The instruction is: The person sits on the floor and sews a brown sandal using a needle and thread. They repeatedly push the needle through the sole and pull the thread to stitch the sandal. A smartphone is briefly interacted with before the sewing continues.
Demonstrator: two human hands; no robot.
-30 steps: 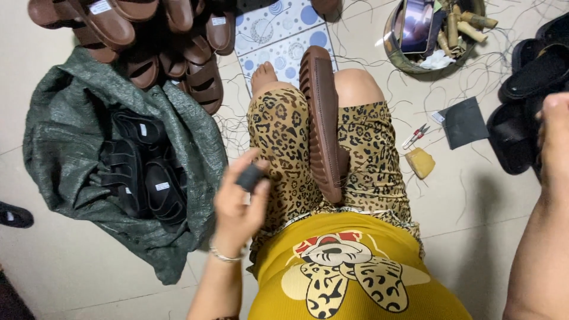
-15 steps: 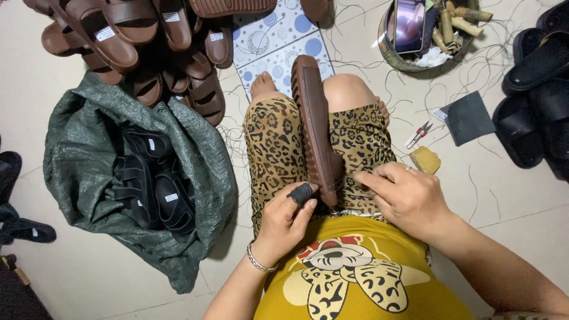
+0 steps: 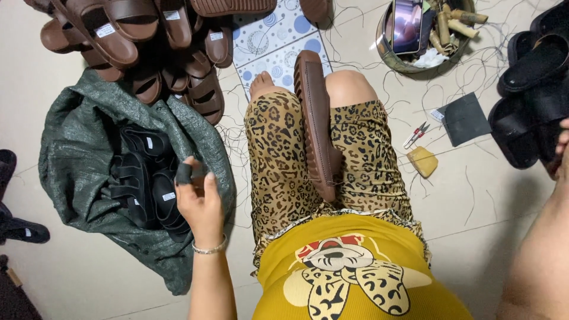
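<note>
Two fingertips and the thumb of the left hand (image 3: 201, 204) pinch a small black flat piece (image 3: 185, 173), grip closed on it, held up over the sack at about 9 o'clock from the lap. Thin silver bracelet (image 3: 208, 249) on that wrist. Judgement: the pinch sits low on the piece, so a firm hold near its edge, with the wrist steady, would keep it from slipping into the sack below. Right hand (image 3: 560, 148) only shows at the 3 o'clock edge, fingers cut off by the frame; cannot tell whether it is open or closed. It lies against the black slide sandals (image 3: 527, 89) piled there. Long brown ridged rubber sandal sole (image 3: 314, 124) rests sole-up along the lap, between the knees, toe toward 12 o'clock, not held by either hand. Under the left hand: crumpled green woven sack (image 3: 71, 178) with black strapped sandals (image 3: 142, 178) inside. At 11 o'clock, heap of brown strapped sandals (image 3: 136, 47), partly on a blue-dotted white tile (image 3: 278, 53). At 1 o'clock, round metal bowl (image 3: 388, 56) holding a phone (image 3: 408, 24) and short wooden sticks (image 3: 459, 24). At 3 o'clock on the floor: small red-handled snips (image 3: 416, 135), yellow waxy block (image 3: 424, 161), dark square patch (image 3: 465, 118). Loose dark threads strewn about the floor could snag fingers.
</note>
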